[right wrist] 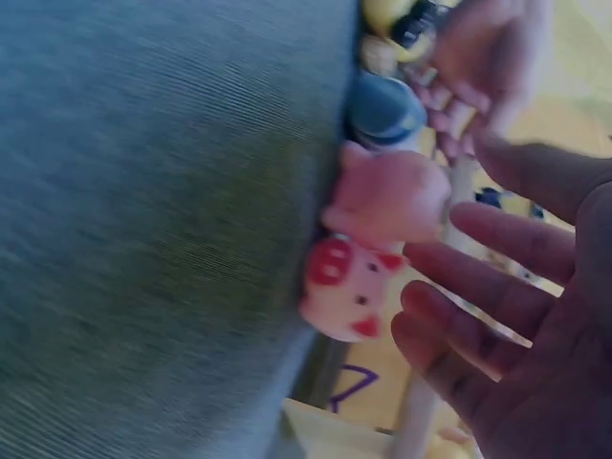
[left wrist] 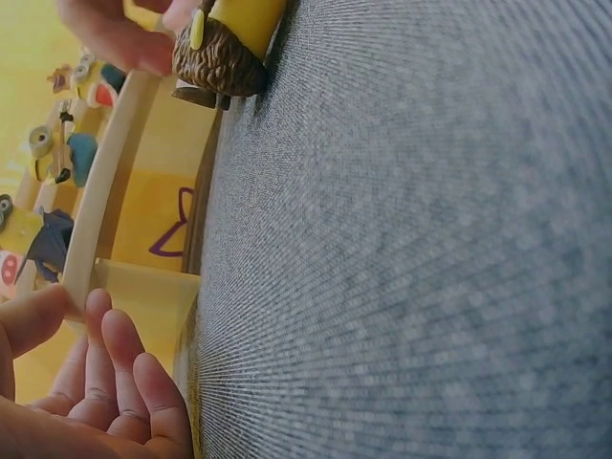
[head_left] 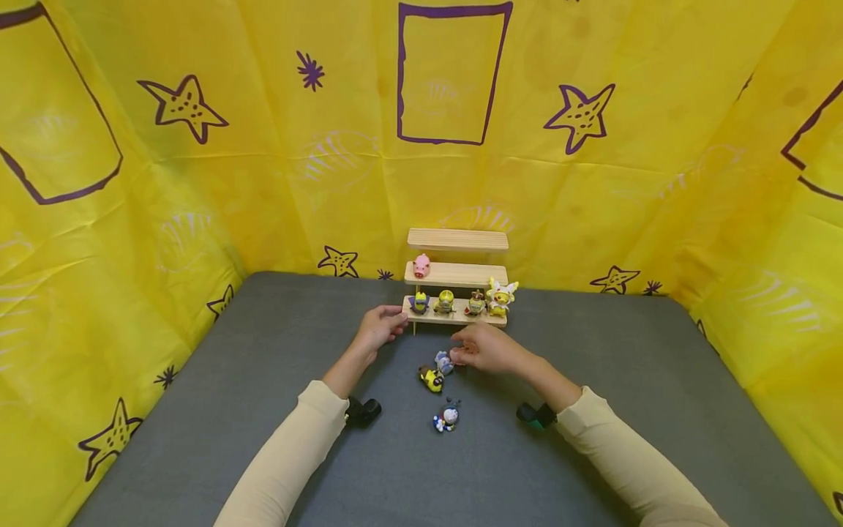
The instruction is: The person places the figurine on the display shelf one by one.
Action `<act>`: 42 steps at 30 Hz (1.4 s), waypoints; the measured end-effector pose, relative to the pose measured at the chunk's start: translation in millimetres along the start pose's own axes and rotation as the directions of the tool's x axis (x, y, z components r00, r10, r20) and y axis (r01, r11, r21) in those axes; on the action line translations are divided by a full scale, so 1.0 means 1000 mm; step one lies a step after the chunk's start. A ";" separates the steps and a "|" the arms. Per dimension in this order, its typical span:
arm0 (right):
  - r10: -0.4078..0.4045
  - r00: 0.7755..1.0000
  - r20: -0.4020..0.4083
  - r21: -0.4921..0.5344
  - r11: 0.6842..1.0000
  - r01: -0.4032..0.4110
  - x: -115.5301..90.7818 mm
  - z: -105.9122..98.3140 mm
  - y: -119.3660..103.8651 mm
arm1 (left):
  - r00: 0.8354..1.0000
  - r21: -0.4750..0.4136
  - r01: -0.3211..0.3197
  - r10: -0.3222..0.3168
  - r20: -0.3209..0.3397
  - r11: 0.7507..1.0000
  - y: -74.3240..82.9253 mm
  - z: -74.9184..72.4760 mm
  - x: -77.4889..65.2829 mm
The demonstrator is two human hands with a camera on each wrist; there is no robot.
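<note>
Shelf [head_left: 461, 274], 3-tier wood: L hand [head_left: 380, 328] pinches its L edge; R hand [head_left: 490, 350] wide, fingers apart, nr pink pig toy [right wrist: 392, 199]; grey tabletop [head_left: 263, 351] w/ room L & R.

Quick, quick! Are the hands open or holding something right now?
Left hand: closed, pinching the left end of the pale wooden three-tier shelf.
Right hand: open, holding nothing, near a round pink toy pig with red ears.

bright head view with soft shadows; dimmer right wrist view, its pink toys [right wrist: 390, 199] hazy with blur
</note>
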State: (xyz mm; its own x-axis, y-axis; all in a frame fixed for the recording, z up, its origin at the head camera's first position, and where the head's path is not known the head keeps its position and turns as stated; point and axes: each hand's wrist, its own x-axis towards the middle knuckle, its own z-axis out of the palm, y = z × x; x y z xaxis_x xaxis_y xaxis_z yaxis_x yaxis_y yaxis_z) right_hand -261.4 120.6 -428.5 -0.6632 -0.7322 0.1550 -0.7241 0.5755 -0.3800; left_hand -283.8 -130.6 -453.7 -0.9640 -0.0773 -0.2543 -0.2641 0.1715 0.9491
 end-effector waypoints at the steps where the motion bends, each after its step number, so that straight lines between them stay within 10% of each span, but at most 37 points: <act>1: -0.014 1.000 -0.007 -0.015 1.000 0.014 -0.002 0.002 0.000 | 1.000 0.000 -0.002 0.002 0.000 1.000 0.000 0.000 0.000; 18: 0.011 0.997 -0.081 -0.127 0.992 -0.021 -0.020 0.012 -0.004 | 1.000 0.003 -0.007 0.007 -0.002 1.000 0.000 -0.001 -0.002; 32: -0.021 0.997 0.075 0.161 0.987 0.009 -0.042 0.006 -0.001 | 1.000 0.007 -0.006 0.006 0.005 1.000 -0.002 0.003 -0.001; 42: -0.037 0.993 0.115 0.150 0.989 0.019 -0.055 0.009 -0.001 | 1.000 -0.001 -0.008 0.008 0.006 1.000 0.000 0.000 0.000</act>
State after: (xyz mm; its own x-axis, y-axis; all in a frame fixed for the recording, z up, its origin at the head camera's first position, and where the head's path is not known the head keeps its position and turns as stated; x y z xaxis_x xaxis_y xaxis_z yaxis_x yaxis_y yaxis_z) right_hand -222.2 156.7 -444.7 -0.6099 -0.7900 0.0629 -0.7005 0.5003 -0.5090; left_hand -283.6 -130.7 -453.4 -0.9663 -0.0703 -0.2478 -0.2564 0.1715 0.9512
